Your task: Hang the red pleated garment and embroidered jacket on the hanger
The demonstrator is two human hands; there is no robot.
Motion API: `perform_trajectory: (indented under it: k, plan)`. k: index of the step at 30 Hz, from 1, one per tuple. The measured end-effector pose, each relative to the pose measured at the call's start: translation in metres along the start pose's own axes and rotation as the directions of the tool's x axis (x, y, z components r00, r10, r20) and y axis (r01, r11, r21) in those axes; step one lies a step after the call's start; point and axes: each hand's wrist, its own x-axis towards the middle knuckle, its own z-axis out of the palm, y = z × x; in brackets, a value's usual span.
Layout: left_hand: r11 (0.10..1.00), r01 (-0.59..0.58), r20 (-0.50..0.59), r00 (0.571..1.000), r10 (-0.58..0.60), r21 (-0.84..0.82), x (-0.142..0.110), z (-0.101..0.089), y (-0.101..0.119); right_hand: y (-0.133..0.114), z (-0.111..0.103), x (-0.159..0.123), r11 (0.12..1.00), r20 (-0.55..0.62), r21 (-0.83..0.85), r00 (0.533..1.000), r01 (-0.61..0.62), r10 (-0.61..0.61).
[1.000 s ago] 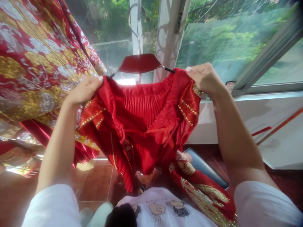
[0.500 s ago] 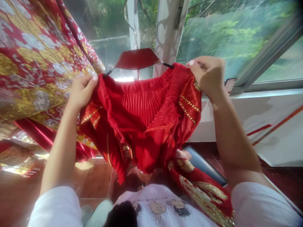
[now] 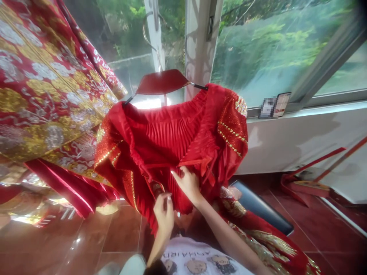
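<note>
Mostly above left grip (image 3: 164, 212) and right grip (image 3: 188, 185), the red garment (image 3: 170, 133).

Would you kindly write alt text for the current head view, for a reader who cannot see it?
A person's left hand and right hand are at the front of a pleated red garment with gold trim, on a hanger before a window. At the picture's left is a red, gold and silver patterned cloth.

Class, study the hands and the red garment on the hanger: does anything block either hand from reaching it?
Nothing visible does: the left hand and right hand are right at the red garment, nothing between.
</note>
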Motion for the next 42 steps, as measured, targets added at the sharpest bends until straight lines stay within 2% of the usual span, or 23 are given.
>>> perform_trajectory:
  k: [3,5,7,10,15,20,23,29,33,35,37,39,42]
  plan:
    - [0.997,0.073,0.144,0.987,-0.067,-0.037,-0.01,0.015,-0.013,-0.001,0.006,0.014,0.981,0.011,0.191,1.0,0.017,-0.02]
    - [0.995,0.1,0.191,0.977,-0.098,0.0,-0.007,0.02,-0.02,0.0,0.007,0.01,0.955,0.026,0.297,0.999,0.013,-0.022]
    - [0.993,0.1,0.193,0.975,-0.11,0.06,-0.001,0.026,-0.026,0.002,0.01,-0.002,0.928,0.058,0.372,0.998,-0.015,-0.008]
    - [0.987,0.035,0.213,0.975,-0.069,0.158,0.006,0.035,-0.03,0.006,0.017,-0.031,0.87,0.146,0.486,0.989,-0.077,0.006]
    - [0.964,0.012,0.292,0.952,-0.092,0.264,-0.001,0.048,-0.036,0.011,0.016,-0.064,0.745,0.279,0.637,0.96,-0.196,0.014]
    - [0.965,0.034,0.282,0.953,-0.11,0.261,-0.01,0.057,-0.055,0.018,0.011,-0.058,0.636,0.387,0.701,0.921,-0.324,0.042]
    - [0.964,0.041,0.267,0.957,-0.113,0.261,-0.009,0.063,-0.066,0.013,0.009,-0.052,0.581,0.408,0.724,0.91,-0.373,0.076]
    - [0.955,0.022,0.238,0.967,-0.096,0.297,-0.003,0.074,-0.074,-0.014,-0.008,-0.049,0.555,0.351,0.766,0.934,-0.325,0.062]
    - [0.953,-0.001,0.222,0.973,-0.069,0.302,-0.006,0.072,-0.07,-0.011,-0.01,-0.045,0.535,0.317,0.786,0.945,-0.311,0.083]
    - [0.953,-0.019,0.157,0.987,-0.03,0.303,-0.007,0.069,-0.067,-0.004,-0.007,-0.044,0.524,0.322,0.787,0.941,-0.325,0.101]
    - [0.941,-0.076,0.03,0.997,0.07,0.33,-0.005,0.068,-0.063,0.002,-0.004,-0.045,0.52,0.339,0.786,0.936,-0.336,0.092]
    - [0.91,-0.143,-0.058,0.982,0.179,0.389,0.002,0.069,-0.06,0.004,-0.001,-0.047,0.517,0.351,0.786,0.933,-0.339,0.079]
    - [0.875,-0.196,-0.021,0.973,0.228,0.443,0.016,0.075,-0.056,0.004,0.003,-0.05,0.508,0.37,0.786,0.926,-0.352,0.07]
